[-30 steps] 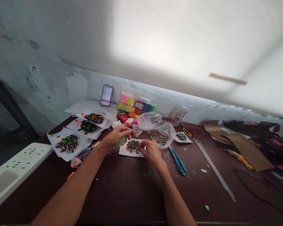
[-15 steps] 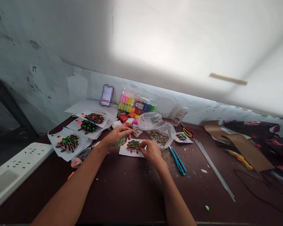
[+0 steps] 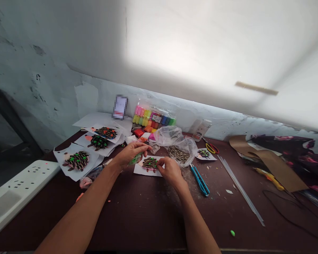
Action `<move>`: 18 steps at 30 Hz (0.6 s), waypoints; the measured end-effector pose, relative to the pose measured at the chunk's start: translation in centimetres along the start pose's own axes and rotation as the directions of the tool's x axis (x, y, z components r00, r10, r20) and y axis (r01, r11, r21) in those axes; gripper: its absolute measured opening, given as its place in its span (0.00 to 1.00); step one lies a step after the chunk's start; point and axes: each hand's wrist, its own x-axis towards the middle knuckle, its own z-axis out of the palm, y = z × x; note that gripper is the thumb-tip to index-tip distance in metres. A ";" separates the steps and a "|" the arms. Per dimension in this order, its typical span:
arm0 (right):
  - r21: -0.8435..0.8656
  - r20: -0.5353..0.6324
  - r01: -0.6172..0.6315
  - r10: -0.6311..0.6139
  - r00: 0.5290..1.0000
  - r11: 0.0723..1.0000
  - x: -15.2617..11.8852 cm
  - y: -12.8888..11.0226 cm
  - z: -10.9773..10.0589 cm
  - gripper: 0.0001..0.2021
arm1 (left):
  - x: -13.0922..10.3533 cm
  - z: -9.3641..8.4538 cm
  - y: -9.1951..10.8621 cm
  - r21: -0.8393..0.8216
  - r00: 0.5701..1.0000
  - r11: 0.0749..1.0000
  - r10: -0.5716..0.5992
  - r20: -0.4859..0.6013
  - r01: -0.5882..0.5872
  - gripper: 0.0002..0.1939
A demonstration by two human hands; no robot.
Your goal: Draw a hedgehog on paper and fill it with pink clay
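My left hand [image 3: 131, 154] is closed around a clear packet of green clay [image 3: 135, 159], thumb and fingertips pinched together above the card. My right hand [image 3: 171, 171] pinches at the right edge of a hedgehog picture [image 3: 149, 163]; what its fingertips hold, if anything, is hidden. Dark, seed-like spines and green dots cover the hedgehog, with pink clay below. It lies on a white card [image 3: 140, 170] on the dark table. Behind my right hand, an open plastic bag [image 3: 191, 150] holds a heap of striped seeds [image 3: 178, 155].
Finished-looking hedgehog cards [image 3: 78, 160] lie left, by a white power strip [image 3: 29, 183]. Coloured clay packs [image 3: 153, 118] lean at the wall. To the right are a blue utility knife [image 3: 200, 180], scissors [image 3: 212, 148], glue sticks [image 3: 241, 190], a yellow glue gun [image 3: 270, 179] and a green clay bit [image 3: 232, 233].
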 end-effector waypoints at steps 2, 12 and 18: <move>-0.004 -0.007 0.005 -0.005 1.000 1.000 0.0 0.1 0.1 0.08 | 0.0 0.0 -0.1 -0.003 1.000 1.000 0.000 -0.001 0.000 0.17; 0.055 -0.163 0.032 -0.022 0.986 0.998 0.2 0.7 0.5 0.08 | 0.2 -0.1 -0.2 -0.007 1.000 1.000 -0.009 0.016 0.009 0.19; 0.073 -0.240 -0.057 0.073 0.968 0.996 0.4 0.9 0.0 0.11 | 1.0 -1.0 -1.5 -0.049 0.994 0.998 0.040 -0.103 -0.045 0.23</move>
